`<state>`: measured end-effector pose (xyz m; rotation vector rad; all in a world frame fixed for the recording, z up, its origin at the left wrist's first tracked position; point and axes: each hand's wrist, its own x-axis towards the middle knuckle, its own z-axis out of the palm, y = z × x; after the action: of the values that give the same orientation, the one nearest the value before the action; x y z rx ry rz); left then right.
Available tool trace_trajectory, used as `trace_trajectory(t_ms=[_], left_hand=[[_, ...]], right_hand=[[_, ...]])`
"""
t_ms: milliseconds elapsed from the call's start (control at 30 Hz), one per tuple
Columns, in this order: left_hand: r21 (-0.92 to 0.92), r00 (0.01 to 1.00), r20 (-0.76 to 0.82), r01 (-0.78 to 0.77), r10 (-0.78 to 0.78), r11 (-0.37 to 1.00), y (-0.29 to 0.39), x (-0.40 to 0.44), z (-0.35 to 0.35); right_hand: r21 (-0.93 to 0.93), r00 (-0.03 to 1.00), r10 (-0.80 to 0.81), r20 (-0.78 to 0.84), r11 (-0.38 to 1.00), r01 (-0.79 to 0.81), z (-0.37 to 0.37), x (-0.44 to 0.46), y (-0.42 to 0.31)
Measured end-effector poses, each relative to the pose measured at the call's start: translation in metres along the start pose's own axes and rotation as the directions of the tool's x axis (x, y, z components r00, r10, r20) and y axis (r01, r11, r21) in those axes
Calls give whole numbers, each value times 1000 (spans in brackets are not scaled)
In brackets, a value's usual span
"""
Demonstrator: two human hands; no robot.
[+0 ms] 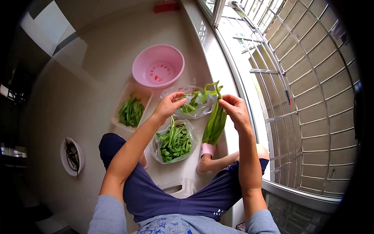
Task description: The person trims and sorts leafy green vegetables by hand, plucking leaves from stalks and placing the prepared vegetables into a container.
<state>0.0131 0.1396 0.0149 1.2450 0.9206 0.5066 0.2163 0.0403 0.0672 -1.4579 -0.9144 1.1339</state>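
My right hand (235, 110) pinches a bunch of long green leaves (215, 124), which hangs down over my right foot, with a curled stem sticking up above the fingers. Level with it on the left, my left hand (170, 105) has thumb and fingers pressed together at the end of a thin green stem. Behind and below the hands lies a clear plastic bag (204, 110) with some leafy greens. Nearer to me, a second plastic bag (154, 148) holds a heap of green stems and leaves (176, 143).
A pink basin (157, 82) stands beyond the bags. Left of them is a pale rectangular tray (117, 113) of green leaves. A white basket (81, 156) with dark strands sits far left. A window with metal bars (278, 117) runs along the right.
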Motion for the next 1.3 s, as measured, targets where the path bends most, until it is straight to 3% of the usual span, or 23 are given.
trace_trajectory(t_ms=[67, 133, 167, 233, 267, 333, 500, 600, 733, 800, 867, 1000, 1100, 1133, 1200, 1300], left_hand=[[24, 1000, 10, -25, 24, 999, 8, -8, 7], [142, 965, -130, -207, 226, 968, 9, -13, 9], [141, 966, -132, -206, 224, 968, 13, -16, 8], [92, 978, 190, 72, -88, 993, 24, -25, 1], [91, 979, 185, 73, -89, 993, 25, -29, 0], [65, 905, 372, 197, -207, 978, 22, -37, 3], [-304, 961, 246, 202, -128, 931, 9, -43, 4], [-327, 963, 203, 239, -179, 914, 5, -47, 1], [-312, 970, 204, 194, -134, 930, -6, -47, -4], [-158, 969, 236, 113, -74, 981, -6, -49, -7], [-109, 970, 239, 72, -44, 991, -7, -48, -8], [-47, 961, 273, 67, -52, 997, 0, -51, -11], [-130, 943, 325, 112, -64, 985, 0, -49, -15], [-130, 944, 324, 110, -62, 985, 2, -50, -15], [-203, 943, 326, 135, -63, 970, 9, -52, -15], [-300, 946, 324, 125, -22, 946, 10, -52, -16]], right_hand=[[27, 999, 29, 40, 999, -31, 4, 2, 5], [19, 989, 85, 121, 996, -88, 9, 0, 3], [30, 977, 148, 156, 988, -155, 11, 2, 8], [30, 962, 201, 184, 977, -210, 19, 5, 19], [36, 950, 226, 214, 971, -238, 23, 5, 21], [59, 942, 226, 249, 967, -247, 33, 0, 20], [-52, 899, 281, 335, 959, -280, 51, -6, 20], [-38, 887, 279, 369, 958, -286, 57, -7, 29], [-35, 882, 268, 388, 960, -276, 65, -15, 29], [-51, 876, 268, 401, 961, -271, 64, -13, 36], [-267, 908, 162, 386, 962, -58, 62, -11, 39], [-281, 872, 203, 445, 956, -79, 62, -10, 33], [-8, 795, 309, 521, 934, -358, 60, -9, 32], [-9, 795, 308, 523, 934, -356, 60, -9, 33], [315, 717, 320, 619, 735, -600, 60, -8, 34], [347, 698, 304, 648, 699, -626, 63, -11, 37]])
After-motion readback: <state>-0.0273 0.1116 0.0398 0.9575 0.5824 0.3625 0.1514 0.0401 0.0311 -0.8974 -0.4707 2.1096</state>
